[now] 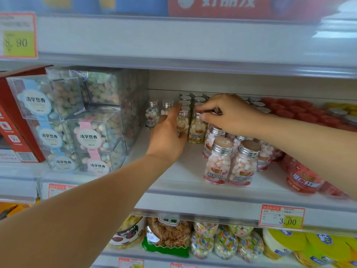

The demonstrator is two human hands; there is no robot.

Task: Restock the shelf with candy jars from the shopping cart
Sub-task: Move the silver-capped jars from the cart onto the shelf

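Small clear candy jars with silver screw caps stand in rows on the white middle shelf (173, 171). My left hand (166, 136) reaches in and grips one yellow-white candy jar (183, 122) from its left side, the jar upright on the shelf. Beside it, my right hand (229, 115) comes from the right and pinches the silver cap of a second yellow-white jar (197, 130). Two pink-and-white candy jars (231, 163) stand at the front of the group. The shopping cart is out of view.
Clear boxes of pastel candy (92, 120) are stacked left of the jars. Red-capped bottles (301, 175) fill the shelf's right side. Bagged snacks (168, 236) lie on the shelf below. A price tag (282, 217) hangs on the shelf edge.
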